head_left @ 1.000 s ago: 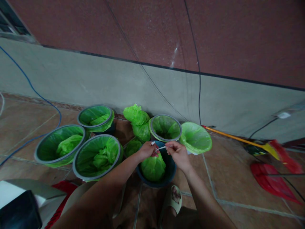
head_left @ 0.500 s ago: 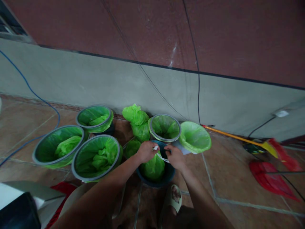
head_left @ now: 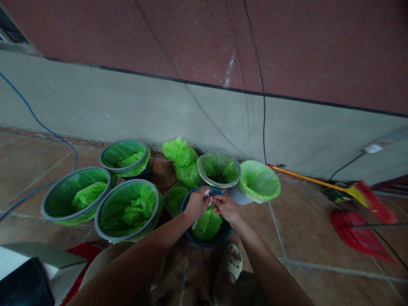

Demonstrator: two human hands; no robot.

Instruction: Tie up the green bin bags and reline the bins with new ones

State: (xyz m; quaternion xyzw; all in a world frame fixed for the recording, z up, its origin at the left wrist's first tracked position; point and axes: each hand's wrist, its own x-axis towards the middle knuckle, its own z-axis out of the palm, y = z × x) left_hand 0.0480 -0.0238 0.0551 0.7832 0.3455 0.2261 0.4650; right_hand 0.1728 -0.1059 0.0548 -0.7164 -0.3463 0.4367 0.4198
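Observation:
A green plastic bag (head_left: 208, 225) sits inside a dark blue bin (head_left: 223, 241) in front of my feet. Its gathered top has a white drawstring between my two hands. My left hand (head_left: 198, 205) is closed on the white drawstring (head_left: 206, 194) at the upper left of the bag. Close beside it, my right hand (head_left: 225, 207) pinches at the same string by the bag's neck. The fingertips of both hands nearly meet, and part of the string is hidden behind them.
Left stand three grey-rimmed bins (head_left: 127, 210) lined with green bags. Behind are a tied green bag (head_left: 181, 155), another lined bin (head_left: 219, 169) and a lined bin without a visible ring (head_left: 259, 182). An orange-handled broom (head_left: 312, 178) and red dustpan (head_left: 358, 233) lie right; a blue hose (head_left: 38, 119) runs left.
My hands have drawn closer together over the bin. The white string loop that stretched between them is now bunched at the bag's neck.

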